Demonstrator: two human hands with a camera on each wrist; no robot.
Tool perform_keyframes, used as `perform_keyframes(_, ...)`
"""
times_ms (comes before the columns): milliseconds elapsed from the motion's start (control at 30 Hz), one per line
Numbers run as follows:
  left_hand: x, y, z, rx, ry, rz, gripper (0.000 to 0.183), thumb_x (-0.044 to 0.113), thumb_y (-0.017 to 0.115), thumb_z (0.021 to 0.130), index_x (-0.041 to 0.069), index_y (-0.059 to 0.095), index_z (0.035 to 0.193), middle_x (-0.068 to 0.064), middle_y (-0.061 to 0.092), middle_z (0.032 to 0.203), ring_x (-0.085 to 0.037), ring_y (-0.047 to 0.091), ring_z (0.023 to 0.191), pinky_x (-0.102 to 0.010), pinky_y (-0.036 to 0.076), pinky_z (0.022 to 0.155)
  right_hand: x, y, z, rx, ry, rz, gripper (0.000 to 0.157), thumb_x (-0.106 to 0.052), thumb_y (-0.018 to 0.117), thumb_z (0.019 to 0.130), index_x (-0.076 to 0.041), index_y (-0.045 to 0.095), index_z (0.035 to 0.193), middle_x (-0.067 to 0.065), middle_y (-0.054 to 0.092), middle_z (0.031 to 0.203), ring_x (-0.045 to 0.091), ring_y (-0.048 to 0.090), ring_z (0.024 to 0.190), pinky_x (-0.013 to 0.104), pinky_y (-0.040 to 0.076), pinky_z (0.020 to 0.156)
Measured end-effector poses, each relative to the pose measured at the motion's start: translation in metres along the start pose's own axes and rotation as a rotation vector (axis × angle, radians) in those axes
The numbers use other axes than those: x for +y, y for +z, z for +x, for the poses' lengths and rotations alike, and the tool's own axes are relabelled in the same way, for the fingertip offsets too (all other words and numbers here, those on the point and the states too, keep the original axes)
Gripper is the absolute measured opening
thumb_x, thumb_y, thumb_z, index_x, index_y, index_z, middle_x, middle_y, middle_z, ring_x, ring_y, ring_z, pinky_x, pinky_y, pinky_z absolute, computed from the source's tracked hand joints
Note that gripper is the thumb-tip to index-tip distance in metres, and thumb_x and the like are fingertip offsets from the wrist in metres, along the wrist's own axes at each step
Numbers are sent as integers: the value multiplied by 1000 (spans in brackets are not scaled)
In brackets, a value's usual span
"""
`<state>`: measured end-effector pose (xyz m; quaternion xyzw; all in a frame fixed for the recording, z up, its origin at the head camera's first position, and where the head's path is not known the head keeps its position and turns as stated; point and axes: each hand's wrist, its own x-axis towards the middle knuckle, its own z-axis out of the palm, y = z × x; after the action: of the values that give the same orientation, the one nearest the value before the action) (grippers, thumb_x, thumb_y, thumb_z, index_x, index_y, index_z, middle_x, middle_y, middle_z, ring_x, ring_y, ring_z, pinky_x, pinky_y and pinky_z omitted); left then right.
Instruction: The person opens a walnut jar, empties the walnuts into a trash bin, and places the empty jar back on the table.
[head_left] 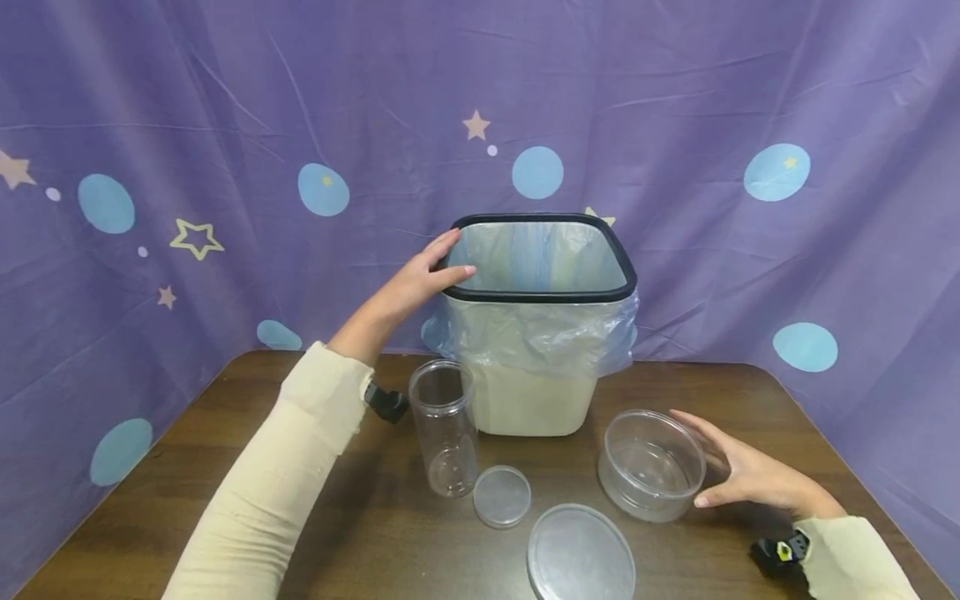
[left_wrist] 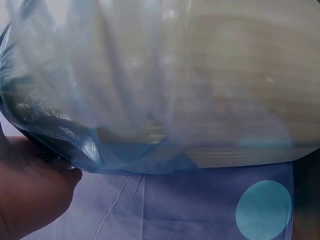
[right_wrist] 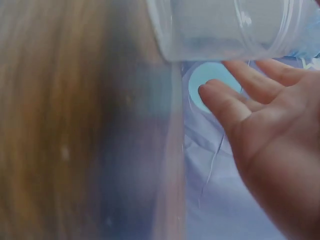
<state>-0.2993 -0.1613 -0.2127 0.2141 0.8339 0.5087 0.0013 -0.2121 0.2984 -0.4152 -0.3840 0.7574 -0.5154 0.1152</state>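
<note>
A cream trash bin (head_left: 534, 404) with a black rim (head_left: 547, 297) stands at the table's middle back, lined with a bluish plastic bag (head_left: 551, 337). At the rim's left corner, my left hand (head_left: 412, 279) grips it, thumb over the edge; the left wrist view shows a fingertip bent down outside. My right hand (head_left: 757, 475) lies spread around the right side of a low, round clear plastic jar (head_left: 652, 471). Its fingers are fairly straight in the right wrist view; whether they touch the jar I cannot tell.
A tall clear plastic jar (head_left: 448, 433) stands uncovered by the bin's left front. A small round lid (head_left: 502, 497) and a larger round lid (head_left: 581, 554) lie on the brown table (head_left: 375, 517). A purple curtain (head_left: 405, 100) hangs close behind and at both sides.
</note>
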Motion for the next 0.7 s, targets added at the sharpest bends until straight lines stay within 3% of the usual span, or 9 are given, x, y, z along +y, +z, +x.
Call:
perform_keyframes(267, 0, 2, 1, 14, 15, 3, 75, 28, 57, 90, 12, 17, 151, 2, 9, 158, -13, 3, 144, -36, 9, 117, -6, -6, -6, 28, 31, -33, 96, 9, 68, 74, 0, 8, 149, 1, 29, 152, -4, 34, 130, 17, 38, 97)
perform_keyframes(500, -1, 0, 1, 26, 12, 52, 75, 32, 57, 91, 12, 17, 151, 1, 10, 158, -13, 3, 144, -36, 10, 117, -11, -12, -5, 35, -27, -75, 94, 12, 66, 75, 0, 9, 150, 12, 25, 154, 2, 30, 136, 14, 33, 102)
perform_keyframes(700, -1, -3, 0, 2, 22, 123, 75, 34, 54, 92, 9, 15, 151, -2, 8, 159, -15, 3, 144, -36, 10, 117, -15, -13, -6, 73, -29, -153, 92, 10, 66, 76, -5, 13, 150, 10, 26, 153, 3, 30, 136, 14, 33, 101)
